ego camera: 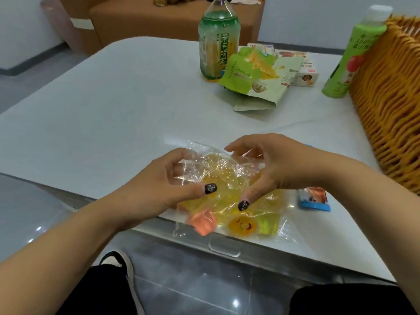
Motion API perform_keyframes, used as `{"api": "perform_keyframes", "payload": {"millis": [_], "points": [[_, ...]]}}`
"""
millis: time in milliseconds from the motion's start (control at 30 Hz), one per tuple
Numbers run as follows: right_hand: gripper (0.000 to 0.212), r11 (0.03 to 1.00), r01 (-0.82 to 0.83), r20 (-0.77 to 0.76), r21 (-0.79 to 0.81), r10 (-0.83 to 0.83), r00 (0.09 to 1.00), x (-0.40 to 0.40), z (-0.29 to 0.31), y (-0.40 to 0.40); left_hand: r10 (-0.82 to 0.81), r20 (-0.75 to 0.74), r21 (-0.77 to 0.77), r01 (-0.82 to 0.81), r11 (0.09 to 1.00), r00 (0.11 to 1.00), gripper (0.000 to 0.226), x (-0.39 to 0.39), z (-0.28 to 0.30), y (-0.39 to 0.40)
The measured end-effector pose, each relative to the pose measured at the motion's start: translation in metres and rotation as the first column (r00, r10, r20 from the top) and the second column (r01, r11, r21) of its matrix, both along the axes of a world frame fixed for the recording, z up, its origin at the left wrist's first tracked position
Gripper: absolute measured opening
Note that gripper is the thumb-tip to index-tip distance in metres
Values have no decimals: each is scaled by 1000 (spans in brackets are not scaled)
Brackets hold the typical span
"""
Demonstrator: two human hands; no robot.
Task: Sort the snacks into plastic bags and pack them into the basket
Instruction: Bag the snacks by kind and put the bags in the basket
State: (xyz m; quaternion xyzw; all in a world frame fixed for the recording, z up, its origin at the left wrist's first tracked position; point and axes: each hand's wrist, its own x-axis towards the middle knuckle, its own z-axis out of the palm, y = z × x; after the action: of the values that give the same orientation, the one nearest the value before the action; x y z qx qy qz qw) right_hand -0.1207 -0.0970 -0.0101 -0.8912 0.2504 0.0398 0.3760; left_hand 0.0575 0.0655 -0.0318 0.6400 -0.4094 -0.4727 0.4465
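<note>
Here both the left hand (167,178) and right hand (276,165) pinch a crinkled clear plastic bag (223,178), orange and yellow jelly cups (227,220) lying below their curled fingers.

Clear plastic bag (227,178) of yellow and orange jellies (241,223) — crumpled at the table's near edge — woven basket (391,105) far right.

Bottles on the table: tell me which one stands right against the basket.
The opaque green bottle with the white cap, at the right, beside the woven orange basket. The clear tea bottle stands apart, further left, behind the snack packets.
</note>
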Motion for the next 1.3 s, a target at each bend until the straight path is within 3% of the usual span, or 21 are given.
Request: {"api": "perform_keyframes", "payload": {"millis": [167, 333, 400, 500, 633, 700, 767, 833, 933, 1133, 1233, 1300], "points": [[104, 999, -11, -36, -36, 10, 999, 0, 9, 9, -39, 60, -29, 41, 999, 997, 47, -7, 14, 0], [97, 1000, -6, 87, -20, 8, 996, -21, 19, 23, -83, 139, -121, 100, 988, 987, 50, -13, 42, 2], [87, 998, -8, 149, 59, 0, 989, -33, 28, 31, -99, 172, -162, 127, 979, 980, 47, -20, 56, 5], [90, 952, -42, 202, 304, -21, 979, -57, 40, 37, -81, 196, -220, 125, 967, 977, 33, -31, 71, 13], [98, 966, -25, 151, 258, -15, 988, -89, 40, 47, -99, 135, -230, 128, 965, 986, 65, -53, 75, 16], [113, 959, 14, 127, 283, -51, 991, -100, 38, 54, -157, 106, -206, 176, 963, 982, 67, -63, 79, 13], [109, 925, 0, 180, 381, -74, 981, -108, 33, 58, -183, 109, -195, 201, 960, 977, 60, -72, 89, 8], [94, 878, 8, 269, 478, -155, 950, -116, 31, 60, -172, 151, -184, 199, 963, 973, 45, -82, 106, 1], [89, 808, 25, 367, 588, -294, 883, -128, 38, 64, -153, 206, -207, 196, 959, 967, 34, -104, 138, -6], [70, 781, 149, 482, 607, -510, 712, -155, 61, 62, -133, 297, -207, 200, 958, 945, 58, -139, 172, -27], [67, 732, 226, 488, 643, -619, 616, -175, 74, 60, -91, 219, -294, 155, 943, 971, 53, -158, 181, -45], [88, 678, 303, 467, 670, -702, 537, -194, 89, 53, -73, 42, -353, 83, 932, 996, 43, -174, 187, -62]]}}
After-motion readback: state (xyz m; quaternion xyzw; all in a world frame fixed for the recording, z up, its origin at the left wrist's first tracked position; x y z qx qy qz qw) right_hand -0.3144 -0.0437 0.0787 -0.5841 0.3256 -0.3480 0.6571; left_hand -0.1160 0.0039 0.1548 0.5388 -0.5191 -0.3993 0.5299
